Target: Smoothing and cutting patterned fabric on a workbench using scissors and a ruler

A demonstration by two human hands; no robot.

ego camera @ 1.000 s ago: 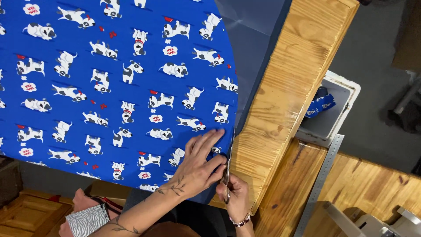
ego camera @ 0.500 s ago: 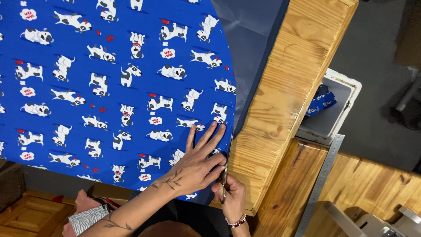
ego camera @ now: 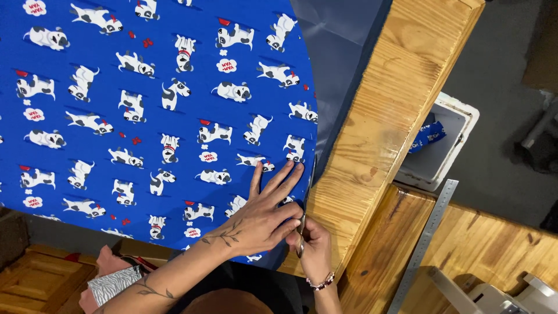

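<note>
A sheet of blue fabric (ego camera: 145, 116) printed with white cartoon dogs lies spread over the wooden counter (ego camera: 383, 134), covering most of the left and middle of the view. Its right edge runs in a curve, and beyond that curve a plain grey-blue layer (ego camera: 343, 64) shows at the far end, lying on the bare wood.

The left hand (ego camera: 264, 215) lies flat on the fabric near the near right corner, fingers spread and apart, pressing the cloth down just beside the edge. The right hand (ego camera: 314, 247) is closed around the handles of a pair of scissors (ego camera: 305, 215), whose blades point away from the person along the fabric's right edge, at the line where cloth meets wood.

By the look of it, cutting along the curved edge is under way: the blades sit at the near part of the curve, and whether the far stretch is already trimmed cannot be told.

To the right, a metal ruler (ego camera: 427, 241) lies slanted across a lower wooden surface. Further right, a white bin (ego camera: 450, 145) on the floor holds a scrap of blue cloth. At the near left, a zebra-striped item (ego camera: 113, 285) sits beside a wooden crate (ego camera: 35, 285).
</note>
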